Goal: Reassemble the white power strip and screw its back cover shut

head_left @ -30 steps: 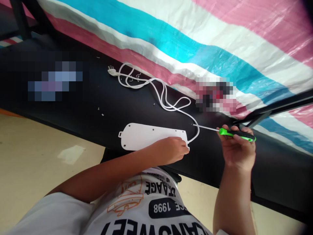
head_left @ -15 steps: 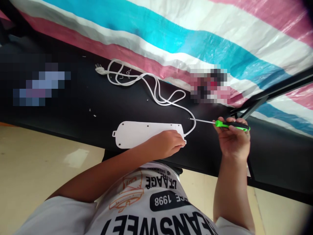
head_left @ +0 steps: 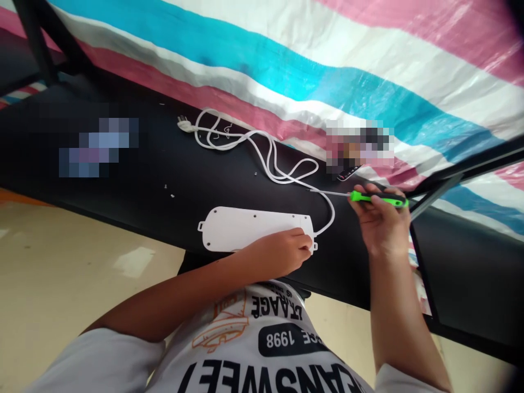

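A white power strip [head_left: 241,229] lies with its screw-holed face up at the near edge of the black table. My left hand [head_left: 286,251] rests on its right end, fingers bent and pressed together; what they hold, if anything, is hidden. My right hand [head_left: 380,213] is closed around a green and black screwdriver [head_left: 395,200], to the right of the strip. The screwdriver's shaft points left, and its tip is near the white cord [head_left: 329,210]. From the strip's right end the cord runs back in loops to a plug [head_left: 185,124].
Small white bits [head_left: 172,195] and thin scraps [head_left: 228,130] lie on the black table [head_left: 135,191]. Blurred-out items are at the far left and back right. Behind the table hangs a striped plastic sheet [head_left: 295,82], with a black metal frame [head_left: 470,169] at the right.
The view has shifted, so the table and strip appear further right. My right hand with the screwdriver has moved slightly left, towards the strip. My left hand stays on the strip's right end.
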The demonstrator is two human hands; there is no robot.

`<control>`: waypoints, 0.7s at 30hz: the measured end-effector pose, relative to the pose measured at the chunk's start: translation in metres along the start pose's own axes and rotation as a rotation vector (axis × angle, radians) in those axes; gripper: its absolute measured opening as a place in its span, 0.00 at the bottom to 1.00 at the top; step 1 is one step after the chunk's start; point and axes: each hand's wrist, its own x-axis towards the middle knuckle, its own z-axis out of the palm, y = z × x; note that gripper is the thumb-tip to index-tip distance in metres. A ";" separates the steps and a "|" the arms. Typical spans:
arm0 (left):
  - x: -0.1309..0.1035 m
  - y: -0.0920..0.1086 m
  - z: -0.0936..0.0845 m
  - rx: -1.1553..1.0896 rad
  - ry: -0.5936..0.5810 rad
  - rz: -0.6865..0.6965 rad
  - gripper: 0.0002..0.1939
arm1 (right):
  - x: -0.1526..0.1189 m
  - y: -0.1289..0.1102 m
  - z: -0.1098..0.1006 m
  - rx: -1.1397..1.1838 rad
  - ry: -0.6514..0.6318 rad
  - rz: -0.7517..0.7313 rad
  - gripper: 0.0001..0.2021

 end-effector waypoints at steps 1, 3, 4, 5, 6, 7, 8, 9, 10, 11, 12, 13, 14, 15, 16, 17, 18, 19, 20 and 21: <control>-0.001 0.001 0.002 0.010 0.012 -0.004 0.08 | 0.003 0.006 0.011 -0.001 -0.028 0.020 0.19; -0.002 0.003 0.005 0.021 0.037 -0.017 0.07 | 0.009 0.021 0.035 0.009 -0.097 0.065 0.20; -0.003 0.004 0.006 0.028 0.043 -0.023 0.07 | 0.012 0.030 0.048 0.014 -0.140 0.089 0.21; -0.003 0.005 0.007 0.039 0.047 -0.026 0.08 | 0.016 0.038 0.060 0.019 -0.179 0.106 0.22; -0.003 0.007 0.006 0.053 0.047 -0.030 0.08 | 0.018 0.046 0.071 0.022 -0.212 0.116 0.22; -0.005 0.008 0.004 0.066 0.048 -0.038 0.09 | 0.021 0.054 0.081 0.021 -0.236 0.120 0.23; -0.007 0.009 0.001 0.074 0.057 -0.051 0.09 | 0.024 0.061 0.090 0.017 -0.256 0.124 0.23; -0.011 0.010 -0.003 0.073 0.079 -0.070 0.10 | 0.026 0.068 0.096 0.013 -0.268 0.128 0.23; -0.017 0.010 -0.009 0.065 0.114 -0.095 0.09 | 0.028 0.073 0.101 0.008 -0.274 0.132 0.23; -0.025 0.010 -0.015 0.048 0.170 -0.127 0.09 | 0.029 0.077 0.105 0.004 -0.277 0.137 0.23; -0.035 0.010 -0.021 0.032 0.240 -0.159 0.07 | 0.030 0.080 0.107 0.002 -0.275 0.140 0.23; -0.046 0.009 -0.028 0.021 0.320 -0.204 0.06 | 0.030 0.082 0.108 0.000 -0.271 0.142 0.24; -0.058 0.008 -0.035 0.020 0.401 -0.259 0.05 | 0.031 0.083 0.108 0.000 -0.266 0.144 0.24; -0.070 0.007 -0.042 0.033 0.476 -0.324 0.07 | 0.031 0.083 0.108 0.002 -0.262 0.148 0.24; -0.082 0.005 -0.049 0.046 0.524 -0.389 0.08 | 0.030 0.082 0.108 0.005 -0.260 0.154 0.24; -0.092 0.004 -0.054 0.062 0.578 -0.439 0.08 | 0.030 0.081 0.107 0.008 -0.261 0.163 0.24; -0.101 0.003 -0.059 0.079 0.620 -0.485 0.09 | 0.030 0.078 0.106 0.013 -0.266 0.173 0.23; -0.108 0.002 -0.063 0.100 0.647 -0.533 0.09 | 0.030 0.075 0.105 0.018 -0.273 0.183 0.23; -0.113 0.001 -0.066 0.122 0.669 -0.572 0.09 | 0.030 0.072 0.104 0.022 -0.282 0.191 0.23; -0.116 0.000 -0.068 0.141 0.682 -0.607 0.09 | 0.030 0.068 0.103 0.026 -0.291 0.196 0.22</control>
